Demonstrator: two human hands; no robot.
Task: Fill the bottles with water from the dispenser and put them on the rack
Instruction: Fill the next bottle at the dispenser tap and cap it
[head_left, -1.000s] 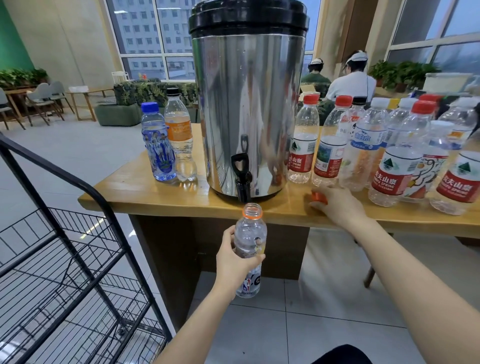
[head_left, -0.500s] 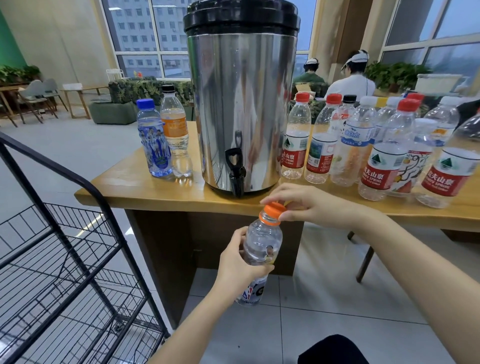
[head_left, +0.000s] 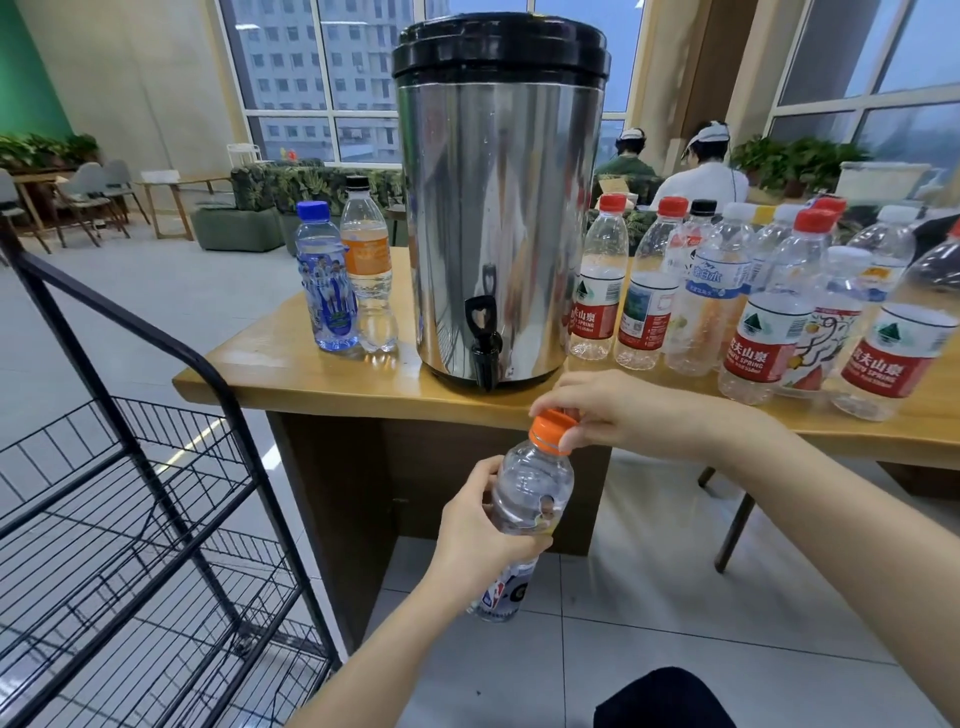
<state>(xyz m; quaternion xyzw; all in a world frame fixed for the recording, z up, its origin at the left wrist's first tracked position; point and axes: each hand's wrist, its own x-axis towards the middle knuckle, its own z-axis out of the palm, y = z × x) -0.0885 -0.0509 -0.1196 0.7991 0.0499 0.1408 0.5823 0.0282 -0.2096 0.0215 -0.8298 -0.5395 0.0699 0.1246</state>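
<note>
My left hand (head_left: 480, 535) grips a clear water-filled bottle (head_left: 532, 488) around its middle, held tilted below the table edge. My right hand (head_left: 613, 413) pinches the bottle's orange cap (head_left: 551, 431), which sits on the neck. The steel dispenser (head_left: 498, 208) with a black lid stands on the wooden table (head_left: 322, 374); its black tap (head_left: 484, 343) hangs just above and left of the cap. The black wire rack (head_left: 145, 519) stands at the left, its visible shelves bare.
Two capped bottles (head_left: 345, 280) stand left of the dispenser. Several capped bottles (head_left: 753, 301) crowd the table to the right. Two people sit with their backs turned behind the table (head_left: 696, 171). Tiled floor lies below, chairs at far left.
My right hand picked the orange cap off the table and brought it onto the bottle's neck. The left hand moved the bottle away from under the tap and tilted it.
</note>
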